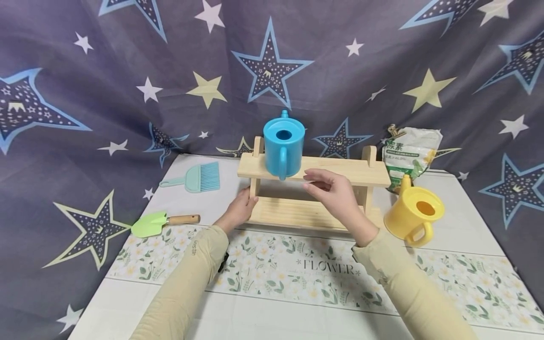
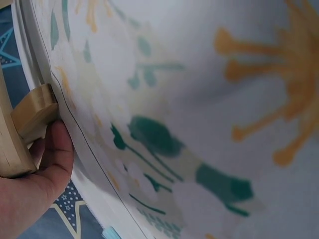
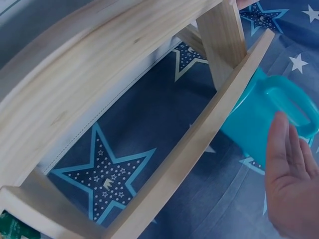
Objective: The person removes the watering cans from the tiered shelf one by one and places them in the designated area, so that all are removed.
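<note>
A two-tier wooden shelf (image 1: 340, 170) stands at the table's back middle. On its upper board, toward the left end, sits a blue watering can (image 1: 274, 151) with its spout facing the backdrop. My left hand (image 1: 239, 208) grips the shelf's left upright; in the left wrist view the fingers curl round the wooden piece (image 2: 36, 113). My right hand (image 1: 337, 193) is in front of the upper board, just right of the watering can, holding nothing. From the right wrist, its fingers (image 3: 280, 144) look fairly straight, near the can's handle (image 3: 289, 102).
A yellow watering can (image 1: 397, 219) stands right of the shelf, before a clipped fertilizer bag (image 1: 410, 153). To the left lie a light-blue brush with dustpan (image 1: 193, 179) and a green trowel (image 1: 148, 225) with a wooden handle. A starry cloth (image 1: 323, 85) hangs behind.
</note>
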The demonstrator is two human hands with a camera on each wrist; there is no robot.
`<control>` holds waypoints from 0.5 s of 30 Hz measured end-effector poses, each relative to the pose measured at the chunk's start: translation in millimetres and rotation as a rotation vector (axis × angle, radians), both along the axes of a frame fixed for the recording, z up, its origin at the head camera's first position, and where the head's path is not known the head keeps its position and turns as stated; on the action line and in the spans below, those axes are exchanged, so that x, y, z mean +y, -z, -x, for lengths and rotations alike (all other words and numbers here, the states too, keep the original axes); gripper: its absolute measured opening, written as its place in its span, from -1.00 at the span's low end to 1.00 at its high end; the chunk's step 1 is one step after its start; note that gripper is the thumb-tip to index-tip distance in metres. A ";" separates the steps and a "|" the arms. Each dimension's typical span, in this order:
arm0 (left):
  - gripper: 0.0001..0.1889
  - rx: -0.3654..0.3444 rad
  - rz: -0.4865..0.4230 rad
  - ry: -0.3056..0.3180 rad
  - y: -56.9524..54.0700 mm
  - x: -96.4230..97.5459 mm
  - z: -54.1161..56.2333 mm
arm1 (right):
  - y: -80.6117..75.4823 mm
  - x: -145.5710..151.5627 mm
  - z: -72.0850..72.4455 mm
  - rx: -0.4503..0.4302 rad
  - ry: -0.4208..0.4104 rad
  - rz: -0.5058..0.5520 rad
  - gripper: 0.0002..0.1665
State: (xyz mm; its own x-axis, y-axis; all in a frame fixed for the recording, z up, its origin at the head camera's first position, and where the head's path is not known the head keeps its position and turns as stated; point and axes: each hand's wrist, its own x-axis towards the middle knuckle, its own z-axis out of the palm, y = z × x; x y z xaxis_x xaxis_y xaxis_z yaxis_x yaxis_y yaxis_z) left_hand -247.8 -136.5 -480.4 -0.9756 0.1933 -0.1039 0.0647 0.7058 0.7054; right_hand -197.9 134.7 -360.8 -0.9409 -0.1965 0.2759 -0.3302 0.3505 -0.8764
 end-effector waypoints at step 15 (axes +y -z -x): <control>-0.42 -0.008 -0.007 -0.004 -1.3 0.5 0.0 | 1.8 -24.9 5.4 0.047 0.038 -0.010 -0.58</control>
